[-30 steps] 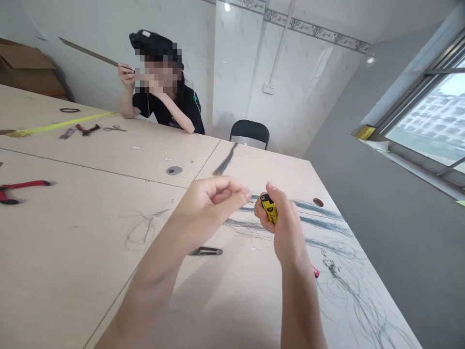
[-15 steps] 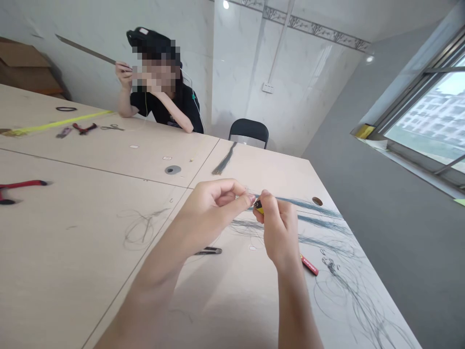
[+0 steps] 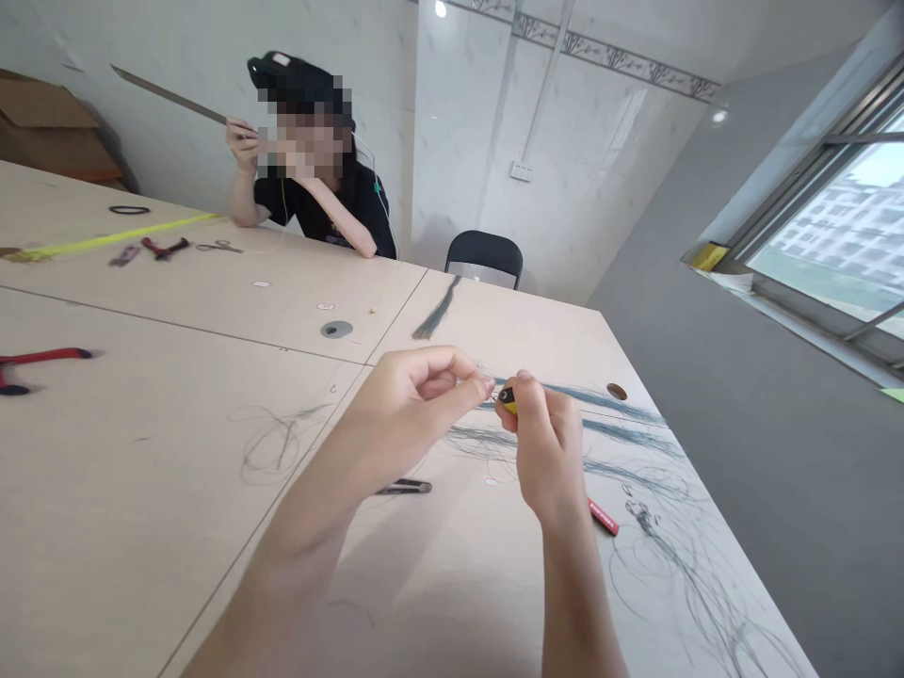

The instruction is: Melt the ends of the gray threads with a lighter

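A: What has changed over the last second?
B: Mostly the right hand (image 3: 547, 443). It has turned in toward the left hand (image 3: 427, 391); the small yellow-and-black lighter-like object (image 3: 507, 399) showed its printed side then, and now only its dark end and a bit of yellow peek out.
A: And since half a second ago?
B: Nearly the same; the right hand sits very slightly farther right. The slim red bar with white lettering (image 3: 603, 516), mostly hidden a second back, now shows beside the right forearm (image 3: 575, 574).
A: How is each grip?
B: The right is curled round the lighter-like object, dark end just beside the left thumb. The left is pinched together at the tips; whether anything thin is between them, I cannot tell.
A: Where is that over the pale wooden bench (image 3: 212, 565)?
B: Above its right half, near the long bundles of blue-grey strands (image 3: 618, 431), which run out to the right edge.
A: Room to move?
B: Plenty left of the left forearm (image 3: 303, 546), below the loose coil of fine grey strands (image 3: 275, 452). Right of the right forearm it's tighter: red bar, tangled grey wires (image 3: 682, 560), then the edge.
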`<state>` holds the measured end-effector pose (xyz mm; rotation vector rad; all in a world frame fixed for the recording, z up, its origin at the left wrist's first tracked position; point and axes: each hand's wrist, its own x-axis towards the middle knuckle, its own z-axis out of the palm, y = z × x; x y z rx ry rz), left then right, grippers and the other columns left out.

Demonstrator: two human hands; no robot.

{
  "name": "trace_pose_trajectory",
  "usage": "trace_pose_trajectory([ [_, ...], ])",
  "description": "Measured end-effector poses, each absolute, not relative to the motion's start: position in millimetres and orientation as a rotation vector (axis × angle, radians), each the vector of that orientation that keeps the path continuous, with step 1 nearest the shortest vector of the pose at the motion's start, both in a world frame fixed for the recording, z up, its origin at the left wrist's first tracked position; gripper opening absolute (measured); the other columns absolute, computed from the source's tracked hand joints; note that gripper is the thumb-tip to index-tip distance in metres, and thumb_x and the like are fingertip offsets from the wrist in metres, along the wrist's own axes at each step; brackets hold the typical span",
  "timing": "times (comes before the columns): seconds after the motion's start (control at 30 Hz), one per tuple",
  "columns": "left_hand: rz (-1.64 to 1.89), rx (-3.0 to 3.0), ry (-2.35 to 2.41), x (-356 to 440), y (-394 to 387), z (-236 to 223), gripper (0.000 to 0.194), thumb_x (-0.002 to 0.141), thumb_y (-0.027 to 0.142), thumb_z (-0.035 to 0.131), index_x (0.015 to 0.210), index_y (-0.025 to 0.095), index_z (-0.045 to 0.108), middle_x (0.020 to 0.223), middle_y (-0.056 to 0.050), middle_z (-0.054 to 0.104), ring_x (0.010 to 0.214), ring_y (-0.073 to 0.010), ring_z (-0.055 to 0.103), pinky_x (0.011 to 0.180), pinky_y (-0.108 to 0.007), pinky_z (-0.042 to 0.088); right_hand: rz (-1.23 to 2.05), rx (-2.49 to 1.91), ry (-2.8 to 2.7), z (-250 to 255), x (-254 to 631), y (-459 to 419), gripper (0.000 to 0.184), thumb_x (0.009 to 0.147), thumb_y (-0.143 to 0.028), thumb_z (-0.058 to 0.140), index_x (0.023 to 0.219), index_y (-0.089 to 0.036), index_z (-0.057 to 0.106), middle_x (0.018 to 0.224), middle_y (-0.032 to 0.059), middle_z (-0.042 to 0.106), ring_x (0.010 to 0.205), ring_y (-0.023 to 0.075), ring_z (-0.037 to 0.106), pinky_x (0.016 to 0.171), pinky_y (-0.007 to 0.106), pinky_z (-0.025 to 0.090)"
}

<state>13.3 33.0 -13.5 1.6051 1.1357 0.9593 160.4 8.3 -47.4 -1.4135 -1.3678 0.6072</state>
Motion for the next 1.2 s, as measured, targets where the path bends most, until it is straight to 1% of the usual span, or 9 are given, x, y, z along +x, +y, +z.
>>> trace_pose_trajectory([
  [0.2,0.96,1.581,1.099,13,33,-14,0.025,0.083,0.043,0.064,0.072,0.021,0.066,0.074,-0.001,0.059,0.065,-0.0133,0.048,0.05,-0.022,0.029,0.592,-1.444,-1.364,-47,160,11,0.045,0.095,-0.045,0.035,0.057,-0.023,0.024,0.052,-0.0035,0.026,0.051,0.0127,0.022,0.054,0.032,0.017],
  [0.3,0.966,1.575,1.086,13,33,-14,0.025,0.083,0.043,0.064,0.07,0.021,0.065,0.072,-0.001,0.057,0.065,-0.0128,0.047,0.051,-0.022,0.029,0.595,-1.457,-1.371,-49,159,12,0.046,0.096,-0.046,0.035,0.057,-0.023,0.024,0.052,-0.0037,0.026,0.051,0.0125,0.021,0.054,0.033,0.017],
  [0.4,0.972,1.579,1.088,12,34,-13,0.026,0.083,0.042,0.064,0.068,0.021,0.064,0.068,0.001,0.052,0.063,-0.0116,0.043,0.051,-0.022,0.029,0.58,-1.456,-1.364,-47,159,11,0.051,0.098,-0.054,0.033,0.057,-0.023,0.027,0.052,-0.0038,0.028,0.05,0.0124,0.023,0.053,0.033,0.017],
  [0.5,1.007,1.586,1.13,11,36,-11,0.024,0.083,0.041,0.064,0.068,0.021,0.065,0.063,0.001,0.048,0.06,-0.011,0.04,0.05,-0.021,0.029,0.5,-1.453,-1.362,-39,159,11,0.054,0.099,-0.062,0.032,0.064,-0.023,0.037,0.056,-0.0036,0.037,0.052,0.0129,0.031,0.053,0.031,0.021],
  [0.63,1.125,1.551,1.16,7,38,-9,0.019,0.08,0.037,0.066,0.069,0.021,0.067,0.061,0.002,0.045,0.057,-0.0103,0.038,0.048,-0.021,0.03,0.39,-1.507,-1.46,-40,162,12,0.046,0.102,-0.06,0.032,0.082,-0.022,0.05,0.074,0.0009,0.054,0.069,0.0174,0.048,0.062,0.03,0.034],
  [0.77,1.205,1.55,1.142,3,38,-9,0.017,0.077,0.034,0.067,0.068,0.02,0.067,0.061,0.002,0.048,0.056,-0.0101,0.041,0.049,-0.022,0.031,0.25,-1.526,-1.76,-92,166,1,0.035,0.104,-0.05,0.038,0.091,-0.021,0.052,0.088,0.0062,0.062,0.083,0.0224,0.055,0.073,0.034,0.042],
  [0.97,1.264,1.618,1.145,3,38,-8,0.016,0.074,0.034,0.068,0.068,0.019,0.071,0.057,0.003,0.046,0.055,-0.0093,0.037,0.05,-0.021,0.028,0.037,-1.493,-2.146,-204,164,-48,0.016,0.102,-0.034,0.049,0.096,-0.021,0.057,0.089,0.007,0.066,0.08,0.0237,0.06,0.07,0.035,0.048],
  [1.1,1.24,1.611,1.136,3,38,-8,0.015,0.074,0.034,0.067,0.071,0.02,0.073,0.055,0.004,0.041,0.053,-0.0087,0.034,0.048,-0.02,0.026,0.033,-1.46,-2.17,-231,158,-63,0.008,0.094,-0.027,0.06,0.097,-0.021,0.058,0.096,0.0076,0.067,0.085,0.0247,0.06,0.074,0.038,0.051],
  [1.2,1.205,1.593,1.141,3,39,-8,0.015,0.073,0.033,0.068,0.071,0.02,0.073,0.056,0.004,0.041,0.053,-0.0086,0.033,0.047,-0.02,0.026,0.111,-1.438,-2.13,-232,154,-65,0.009,0.089,-0.018,0.062,0.096,-0.02,0.058,0.097,0.0071,0.066,0.088,0.0249,0.059,0.077,0.04,0.052],
])
